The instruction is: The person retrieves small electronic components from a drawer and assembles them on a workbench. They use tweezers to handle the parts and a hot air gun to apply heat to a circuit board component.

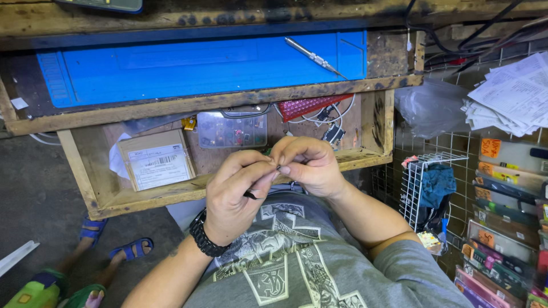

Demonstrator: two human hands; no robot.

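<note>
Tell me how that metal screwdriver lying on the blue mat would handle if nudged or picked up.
The screwdriver looks slim and round-bodied, so a nudge would probably roll it, though the blue mat may grip it a little. It seems stiff and light. Its thin tip looks easy to bend or chip if dropped.

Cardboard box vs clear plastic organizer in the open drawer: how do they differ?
The cardboard box is opaque brown with a white label; the clear plastic organizer is see-through, showing small parts. The cardboard box lies at the drawer's left, tilted; the clear plastic organizer lies farther back, mid-drawer, squarer to it. Both lie flat, untouched by either hand.
</note>
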